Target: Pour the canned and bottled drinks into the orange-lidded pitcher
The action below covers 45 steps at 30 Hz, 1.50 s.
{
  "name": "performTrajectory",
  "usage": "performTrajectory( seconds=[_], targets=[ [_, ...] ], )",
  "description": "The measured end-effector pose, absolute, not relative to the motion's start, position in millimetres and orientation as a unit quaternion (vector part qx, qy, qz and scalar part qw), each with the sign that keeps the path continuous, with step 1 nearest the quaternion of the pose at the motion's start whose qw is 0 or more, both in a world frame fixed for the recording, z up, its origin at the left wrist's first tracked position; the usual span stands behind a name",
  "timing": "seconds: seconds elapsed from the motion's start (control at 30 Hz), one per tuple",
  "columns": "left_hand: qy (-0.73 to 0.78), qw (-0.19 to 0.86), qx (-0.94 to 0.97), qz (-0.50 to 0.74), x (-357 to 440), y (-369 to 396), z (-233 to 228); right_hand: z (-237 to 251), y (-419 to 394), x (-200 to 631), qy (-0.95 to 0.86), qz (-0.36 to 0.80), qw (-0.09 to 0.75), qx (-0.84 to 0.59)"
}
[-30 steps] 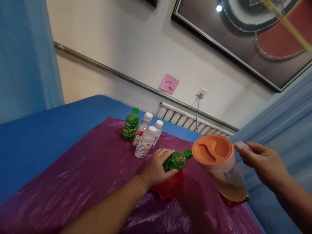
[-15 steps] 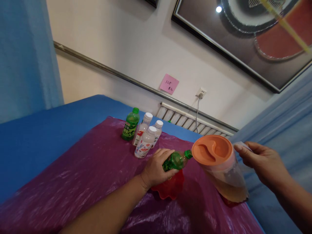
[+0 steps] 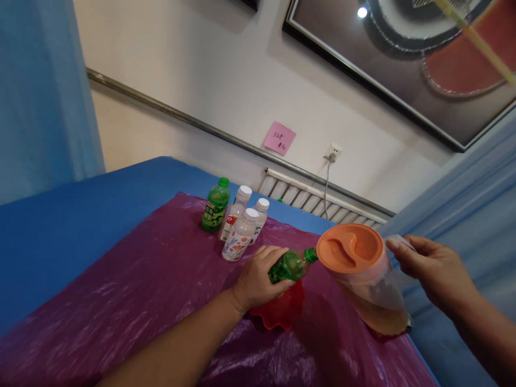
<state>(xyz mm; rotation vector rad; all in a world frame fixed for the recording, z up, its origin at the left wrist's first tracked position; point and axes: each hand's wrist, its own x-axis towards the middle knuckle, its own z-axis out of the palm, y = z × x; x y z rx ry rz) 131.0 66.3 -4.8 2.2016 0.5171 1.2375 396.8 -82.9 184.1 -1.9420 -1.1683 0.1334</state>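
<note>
My left hand [image 3: 262, 277] is wrapped round a green plastic bottle [image 3: 296, 265], tilted so its neck points right. The bottle's mouth meets or nearly meets the rim of a clear pitcher [image 3: 373, 301] with an orange lid [image 3: 350, 248]; whether they touch I cannot tell. Brownish liquid stands in the pitcher, which leans toward the bottle. My right hand [image 3: 437, 266] is closed on the pitcher's pale handle. Beneath the bottle, partly hidden by my left hand, is a red scalloped bowl [image 3: 282, 313].
Three white-capped bottles [image 3: 238, 239] stand in a group behind my left hand, with another green bottle [image 3: 216, 207] to their left. Purple plastic sheeting [image 3: 161, 279] covers part of the blue surface [image 3: 133, 185]. A radiator [image 3: 300, 194] and wall socket [image 3: 332, 153] are beyond.
Almost nothing differs. Both hands keep their grips, and the bottle and pitcher hold nearly the same pose; the view has shifted very slightly.
</note>
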Motion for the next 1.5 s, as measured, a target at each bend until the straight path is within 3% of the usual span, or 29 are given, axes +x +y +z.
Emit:
performTrajectory(
  seconds=[1.07,1.5],
  targets=[
    [0.193,0.282,0.820,0.459,131,65,-5,180,-85,401,-0.455,0.052,0.431,-0.778],
    [0.201,0.340,0.803,0.447,132,67,-6,103,-83,406,-0.342,0.202,0.658,-0.639]
  ],
)
